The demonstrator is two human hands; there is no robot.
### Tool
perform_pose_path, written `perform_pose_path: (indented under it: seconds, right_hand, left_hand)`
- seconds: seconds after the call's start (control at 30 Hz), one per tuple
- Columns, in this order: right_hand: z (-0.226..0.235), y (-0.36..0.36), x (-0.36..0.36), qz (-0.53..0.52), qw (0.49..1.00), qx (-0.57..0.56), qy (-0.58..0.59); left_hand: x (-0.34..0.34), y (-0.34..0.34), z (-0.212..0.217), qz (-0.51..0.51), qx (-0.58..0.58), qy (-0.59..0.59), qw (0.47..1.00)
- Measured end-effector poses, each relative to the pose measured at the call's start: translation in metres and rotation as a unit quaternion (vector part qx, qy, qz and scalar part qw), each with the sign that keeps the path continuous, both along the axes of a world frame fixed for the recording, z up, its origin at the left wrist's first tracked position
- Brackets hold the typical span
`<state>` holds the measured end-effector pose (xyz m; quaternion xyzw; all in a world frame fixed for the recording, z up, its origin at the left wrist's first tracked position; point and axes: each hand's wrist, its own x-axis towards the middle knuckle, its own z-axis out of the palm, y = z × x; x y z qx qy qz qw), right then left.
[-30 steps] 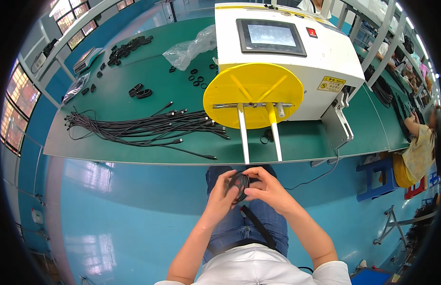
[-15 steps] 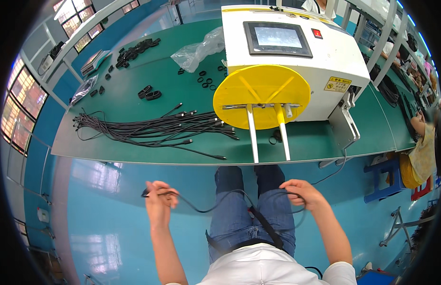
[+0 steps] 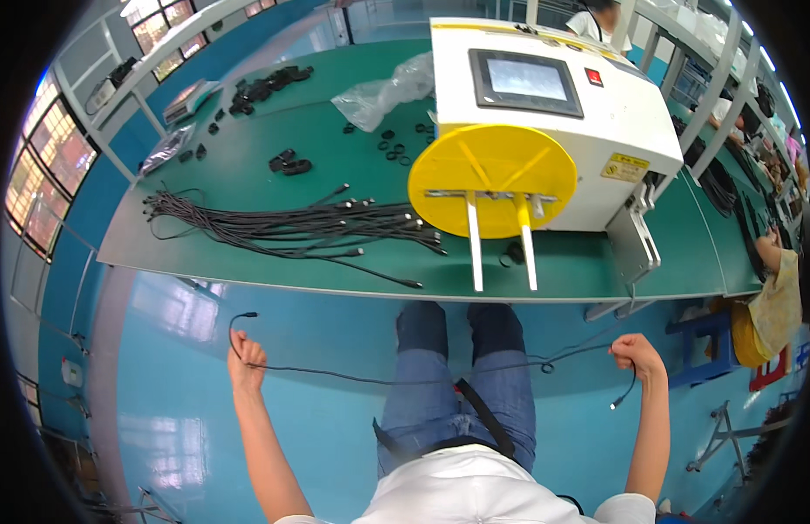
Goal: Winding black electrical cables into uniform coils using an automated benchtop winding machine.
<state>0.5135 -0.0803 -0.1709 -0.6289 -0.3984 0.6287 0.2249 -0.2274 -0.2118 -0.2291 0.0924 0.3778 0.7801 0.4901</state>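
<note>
A factory assembly floor is showing here. A long green desk is carrying bundled black cables and a white winding machine with a yellow disc, while other workers are sitting at neighbouring benches.

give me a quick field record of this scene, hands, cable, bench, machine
left hand: raised out to the left, gripping one end of the black cable
right hand: out to the right, gripping the other end, plug dangling below
cable: stretched across the lap, slight sag
bench: green top
cable bundle: lying on the bench, left of the machine
machine: white box with screen, yellow disc in front
</note>
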Motion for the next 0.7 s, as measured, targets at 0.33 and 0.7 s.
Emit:
perform_pose_path:
  seconds: [0.33,0.7]
  right_hand:
    - [0.025,0.01,-0.001,0.038,0.999,0.025,-0.002]
    - [-0.008,0.019,-0.032,0.182,0.975,-0.007,-0.126]
  left_hand:
    - [-0.056,-0.027,-0.029,0.112,-0.008,-0.143,0.983]
    - [-0.028,-0.008,0.012,0.052,0.031,-0.142,0.988]
